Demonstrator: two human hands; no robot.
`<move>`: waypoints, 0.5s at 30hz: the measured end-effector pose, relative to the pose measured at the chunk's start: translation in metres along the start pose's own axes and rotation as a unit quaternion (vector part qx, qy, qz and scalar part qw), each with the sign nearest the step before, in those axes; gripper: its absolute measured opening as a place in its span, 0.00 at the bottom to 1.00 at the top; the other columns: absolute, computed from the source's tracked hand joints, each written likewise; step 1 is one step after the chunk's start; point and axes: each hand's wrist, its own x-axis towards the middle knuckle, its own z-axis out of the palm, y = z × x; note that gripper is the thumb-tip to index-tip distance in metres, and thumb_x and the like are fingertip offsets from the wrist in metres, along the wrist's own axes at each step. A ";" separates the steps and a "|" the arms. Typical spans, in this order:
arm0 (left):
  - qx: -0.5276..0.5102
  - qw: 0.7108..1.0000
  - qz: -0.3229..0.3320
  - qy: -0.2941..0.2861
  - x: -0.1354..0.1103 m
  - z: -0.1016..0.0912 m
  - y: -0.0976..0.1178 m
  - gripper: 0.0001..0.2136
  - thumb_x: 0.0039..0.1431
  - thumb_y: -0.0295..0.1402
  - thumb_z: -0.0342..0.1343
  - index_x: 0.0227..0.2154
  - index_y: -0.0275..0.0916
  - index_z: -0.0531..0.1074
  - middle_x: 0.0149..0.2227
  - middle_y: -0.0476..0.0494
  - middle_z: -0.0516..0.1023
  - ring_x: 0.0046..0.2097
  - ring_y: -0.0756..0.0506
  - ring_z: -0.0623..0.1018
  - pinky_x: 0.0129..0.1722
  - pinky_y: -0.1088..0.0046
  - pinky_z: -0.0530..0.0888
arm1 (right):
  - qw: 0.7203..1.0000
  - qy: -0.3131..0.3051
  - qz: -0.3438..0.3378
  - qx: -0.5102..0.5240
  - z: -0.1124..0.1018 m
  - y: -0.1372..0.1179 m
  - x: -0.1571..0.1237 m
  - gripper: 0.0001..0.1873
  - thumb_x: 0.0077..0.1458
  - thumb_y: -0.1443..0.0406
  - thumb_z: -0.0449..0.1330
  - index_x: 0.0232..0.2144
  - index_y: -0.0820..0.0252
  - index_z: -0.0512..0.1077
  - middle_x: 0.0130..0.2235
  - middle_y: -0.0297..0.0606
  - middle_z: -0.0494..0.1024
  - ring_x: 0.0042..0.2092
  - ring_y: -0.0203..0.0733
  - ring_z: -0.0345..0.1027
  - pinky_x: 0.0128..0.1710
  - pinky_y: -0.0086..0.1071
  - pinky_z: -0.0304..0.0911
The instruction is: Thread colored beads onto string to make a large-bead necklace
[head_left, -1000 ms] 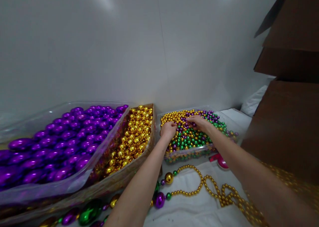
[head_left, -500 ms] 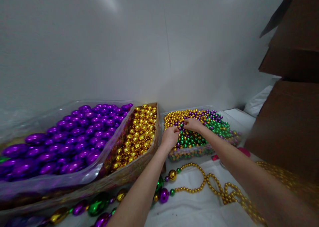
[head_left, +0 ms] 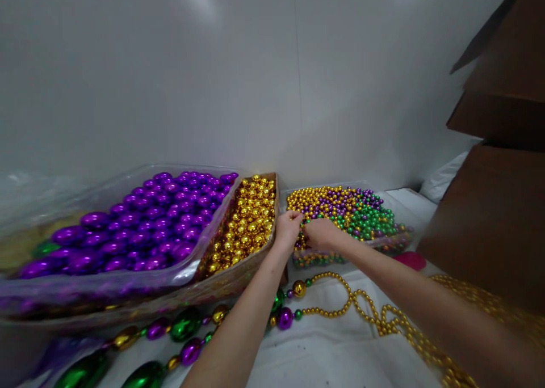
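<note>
Side by side, my two hands are over the near left corner of a clear bin (head_left: 370,245) of small gold, purple and green beads (head_left: 332,202). My left hand (head_left: 288,229) is closed in a pinch beside the bin's left edge. Just to its right, my right hand (head_left: 322,233) is closed too, with its fingertips turned down and inward. What either hand pinches is too small or hidden to make out. Below my hands, a strand of large and small beads (head_left: 285,318) lies on the white cloth, partly behind my left forearm.
A large clear bin of purple beads (head_left: 170,206) and a narrow cardboard box of gold beads (head_left: 251,218) stand to the left. Gold bead strings (head_left: 383,320) run along the right. Brown cardboard boxes (head_left: 489,218) rise at the right, and a pale wall (head_left: 255,81) closes the back.
My right hand has moved left and nearer to me, from over the middle of the mixed beads. My left hand has shifted slightly left. The view has turned a little left.
</note>
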 end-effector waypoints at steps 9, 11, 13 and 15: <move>0.261 0.960 0.065 -0.074 -0.013 -0.006 -0.005 0.07 0.50 0.24 0.52 0.25 0.38 0.75 0.28 0.43 0.78 0.36 0.44 0.76 0.37 0.72 0.68 | 0.951 0.110 0.054 0.285 -0.045 0.068 -0.025 0.16 0.61 0.59 0.54 0.48 0.63 0.67 0.44 0.41 0.73 0.39 0.39 0.70 0.37 0.37 0.69; 0.304 0.946 0.076 -0.086 -0.016 -0.004 -0.006 0.08 0.51 0.24 0.52 0.28 0.38 0.75 0.32 0.40 0.79 0.39 0.42 0.76 0.39 0.70 0.68 | 0.934 0.139 0.055 0.325 -0.053 0.078 -0.028 0.17 0.61 0.60 0.54 0.49 0.62 0.66 0.46 0.41 0.72 0.40 0.40 0.70 0.38 0.38 0.69; 0.341 0.931 0.087 -0.095 -0.020 -0.002 -0.006 0.08 0.52 0.24 0.51 0.31 0.39 0.74 0.35 0.39 0.78 0.41 0.41 0.76 0.41 0.69 0.68 | 0.922 0.162 0.061 0.346 -0.055 0.081 -0.025 0.17 0.61 0.60 0.55 0.49 0.62 0.66 0.47 0.42 0.71 0.42 0.41 0.70 0.39 0.39 0.69; 0.373 0.917 0.100 -0.099 -0.025 0.000 -0.007 0.08 0.54 0.25 0.51 0.34 0.39 0.74 0.38 0.38 0.78 0.43 0.41 0.76 0.43 0.68 0.68 | 0.919 0.172 0.076 0.346 -0.051 0.078 -0.012 0.17 0.61 0.60 0.55 0.49 0.62 0.66 0.46 0.41 0.72 0.41 0.41 0.70 0.39 0.39 0.69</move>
